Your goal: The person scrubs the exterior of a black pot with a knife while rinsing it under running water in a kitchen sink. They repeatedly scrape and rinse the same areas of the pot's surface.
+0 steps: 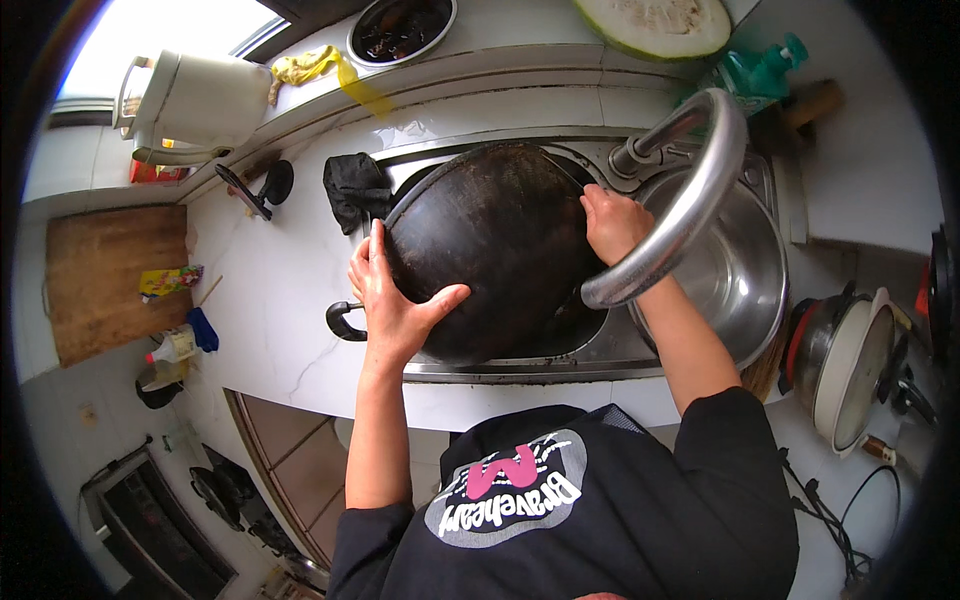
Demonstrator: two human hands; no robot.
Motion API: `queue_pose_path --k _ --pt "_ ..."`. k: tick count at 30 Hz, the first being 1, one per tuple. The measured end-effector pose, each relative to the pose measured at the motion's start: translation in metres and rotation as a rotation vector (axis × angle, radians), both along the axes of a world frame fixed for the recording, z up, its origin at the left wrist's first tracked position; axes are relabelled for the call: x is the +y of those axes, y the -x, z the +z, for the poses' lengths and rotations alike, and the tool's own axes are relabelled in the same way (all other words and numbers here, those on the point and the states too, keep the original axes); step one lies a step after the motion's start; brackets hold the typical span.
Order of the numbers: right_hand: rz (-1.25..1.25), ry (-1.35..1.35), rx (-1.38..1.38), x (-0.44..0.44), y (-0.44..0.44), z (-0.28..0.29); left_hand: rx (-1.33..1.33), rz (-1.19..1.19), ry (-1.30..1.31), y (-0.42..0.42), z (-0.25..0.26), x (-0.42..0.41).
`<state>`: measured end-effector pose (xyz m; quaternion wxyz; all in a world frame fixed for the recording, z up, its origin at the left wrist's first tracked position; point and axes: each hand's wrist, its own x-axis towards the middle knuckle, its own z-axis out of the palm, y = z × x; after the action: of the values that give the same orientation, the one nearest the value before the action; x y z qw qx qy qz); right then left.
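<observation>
A large blackened wok stands tilted in the left basin of the steel sink, its dark rounded underside towards me. My left hand grips its left edge, the thumb spread over the underside and the fingers at the rim. At the right edge, my right hand has curled fingers against the wok; what they close on is partly hidden. A black curved handle sticks out beside my left wrist. The steel faucet arches over my right forearm. A black cloth lies at the sink's upper left corner.
The round right basin lies beside my right forearm. On the back ledge are a bowl of dark contents, a cut winter melon and a green pump bottle. A cream jug and wooden board stand left; stacked pots are right.
</observation>
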<state>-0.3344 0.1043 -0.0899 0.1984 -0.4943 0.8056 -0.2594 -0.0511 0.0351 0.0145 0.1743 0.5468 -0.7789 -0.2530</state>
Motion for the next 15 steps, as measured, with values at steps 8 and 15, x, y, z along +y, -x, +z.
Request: queue_pose_path --k 8,15 --pt "0.066 0.126 0.079 -0.008 0.005 -0.04 0.008 0.0 -0.001 -0.002 -0.002 -0.001" --pt "0.113 -0.096 0.106 -0.008 0.007 0.04 0.005 -0.006 0.036 -0.007 -0.008 -0.004"
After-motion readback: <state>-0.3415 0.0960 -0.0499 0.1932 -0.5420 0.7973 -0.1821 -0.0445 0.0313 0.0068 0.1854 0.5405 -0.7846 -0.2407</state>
